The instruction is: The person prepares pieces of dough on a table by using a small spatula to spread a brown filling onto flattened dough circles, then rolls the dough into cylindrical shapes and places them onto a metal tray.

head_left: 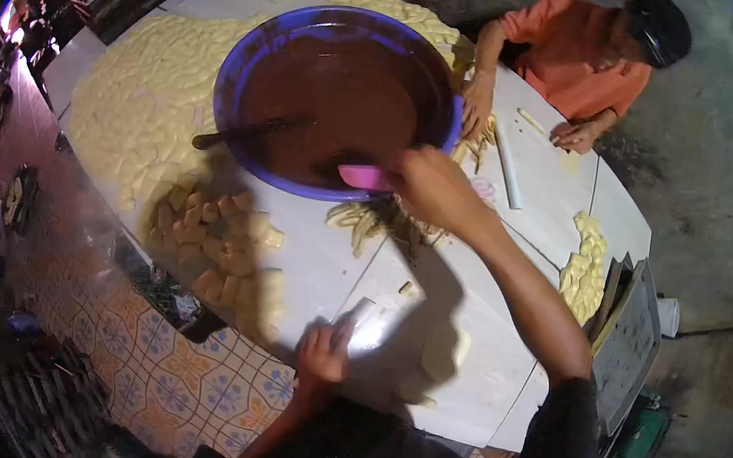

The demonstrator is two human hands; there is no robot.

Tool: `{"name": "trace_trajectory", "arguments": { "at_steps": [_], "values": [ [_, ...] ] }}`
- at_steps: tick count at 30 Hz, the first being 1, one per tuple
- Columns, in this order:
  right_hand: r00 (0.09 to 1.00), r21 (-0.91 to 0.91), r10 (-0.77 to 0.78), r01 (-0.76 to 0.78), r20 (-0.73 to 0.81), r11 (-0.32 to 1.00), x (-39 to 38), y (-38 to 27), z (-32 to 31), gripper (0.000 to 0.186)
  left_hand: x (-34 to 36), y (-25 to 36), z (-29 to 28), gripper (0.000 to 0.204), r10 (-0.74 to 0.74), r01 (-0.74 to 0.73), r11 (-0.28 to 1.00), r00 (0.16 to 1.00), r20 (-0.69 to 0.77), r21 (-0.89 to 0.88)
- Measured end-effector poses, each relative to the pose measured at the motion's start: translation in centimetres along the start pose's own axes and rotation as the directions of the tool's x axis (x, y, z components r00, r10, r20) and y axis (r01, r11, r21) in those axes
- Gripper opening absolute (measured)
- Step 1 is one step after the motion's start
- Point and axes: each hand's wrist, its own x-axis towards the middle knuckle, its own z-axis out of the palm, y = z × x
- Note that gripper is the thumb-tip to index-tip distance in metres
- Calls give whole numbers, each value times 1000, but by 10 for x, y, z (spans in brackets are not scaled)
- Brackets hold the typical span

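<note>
My right hand [436, 187] is closed around a pink plastic piece [364, 176], perhaps a scoop or spatula, held at the near rim of a big blue-purple basin [230, 89]. Brown filling [338, 88] lies in the basin, with a dark-handled tool [255, 131] resting across its left rim. My left hand [321, 358] is wrapped around a flat grey blade-like tool [356, 315], near the table's front edge. A pale flattened piece of dough [444, 356] lies in shadow to its right. Cut dough lumps [215, 233] are heaped at left.
Many shaped dough pieces [141, 91] cover the table's left side; more lie behind the basin and at right [582, 274]. Peeled-looking strips [368, 220] sit by the basin. A co-worker [570, 62] works across, near a white tube [507, 164]. Metal trays [629, 339] lean at right.
</note>
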Motion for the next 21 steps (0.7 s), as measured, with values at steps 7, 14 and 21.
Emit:
{"name": "trace_trajectory", "arguments": {
  "at_steps": [7, 14, 21],
  "values": [
    [934, -164, -91, 156, 347, 974, 124, 14, 53, 21, -10, -19, 12, 60, 49, -43, 991, 998, 44, -126],
    [826, 134, -373, 351, 422, 927, 116, 10, 19, 19, -35, -26, 30, 55, 16, -6, 994, 996, 92, -112],
    [881, 411, -279, 108, 382, 905, -25, 41, -53, 17, -5, -18, 17, 49, 141, -138, 990, 986, -95, 34]
  ]
}}
